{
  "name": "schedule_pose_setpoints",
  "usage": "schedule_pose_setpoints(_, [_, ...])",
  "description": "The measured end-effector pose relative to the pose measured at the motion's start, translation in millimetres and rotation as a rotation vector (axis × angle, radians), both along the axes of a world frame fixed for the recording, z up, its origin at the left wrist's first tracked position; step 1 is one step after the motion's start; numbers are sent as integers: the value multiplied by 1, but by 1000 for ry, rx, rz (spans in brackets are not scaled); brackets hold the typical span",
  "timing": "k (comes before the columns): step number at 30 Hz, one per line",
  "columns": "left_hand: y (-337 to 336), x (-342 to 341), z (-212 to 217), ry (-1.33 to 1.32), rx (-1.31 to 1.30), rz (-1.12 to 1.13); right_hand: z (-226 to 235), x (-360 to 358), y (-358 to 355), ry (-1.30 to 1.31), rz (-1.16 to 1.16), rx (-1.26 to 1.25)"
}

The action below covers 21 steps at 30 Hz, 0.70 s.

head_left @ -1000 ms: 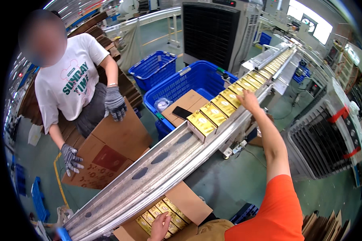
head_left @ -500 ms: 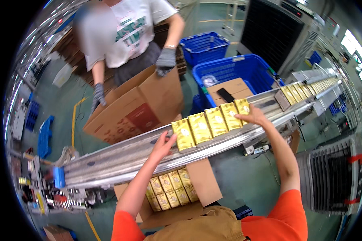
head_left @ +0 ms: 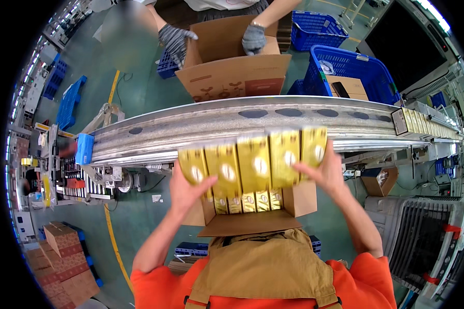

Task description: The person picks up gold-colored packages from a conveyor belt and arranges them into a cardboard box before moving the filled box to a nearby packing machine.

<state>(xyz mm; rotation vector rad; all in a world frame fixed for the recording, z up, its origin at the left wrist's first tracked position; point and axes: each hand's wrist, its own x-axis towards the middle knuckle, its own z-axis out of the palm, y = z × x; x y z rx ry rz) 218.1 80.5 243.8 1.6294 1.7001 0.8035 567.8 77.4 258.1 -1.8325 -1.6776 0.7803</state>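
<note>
Between my two hands hangs a row of several gold packs (head_left: 253,164), standing side by side and raised off the conveyor. My left hand (head_left: 184,188) presses on the left end of the row, its thumb across the front. At the right end, my right hand (head_left: 327,170) clamps the last pack with its thumb over the front face. Directly beneath is an open cardboard carton (head_left: 250,222) with its flaps spread. More gold packs (head_left: 248,202) sit inside it, partly covered by the row I hold.
Beyond me a metal conveyor (head_left: 191,123) runs across, with more gold packs (head_left: 428,123) at its right end. Across it, a co-worker's gloved hands (head_left: 253,39) hold an open brown carton (head_left: 237,77). Blue baskets (head_left: 353,62) stand at the far right, stacked cartons (head_left: 67,252) at the near left.
My hands have lifted the row of gold packs off the conveyor and brought it toward me, over the carton. The co-worker's carton has been opened and turned upright. My view has shifted.
</note>
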Motion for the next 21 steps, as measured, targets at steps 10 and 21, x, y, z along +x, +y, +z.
schedule_pose_setpoints(10, [-109, -14, -280, 697, -716, -417, -253, -56, -88, -644, 759, -766])
schedule_pose_setpoints(21, [-76, 0, -234, 828, -563, -1035, -261, -63, -90, -311, 811, -821])
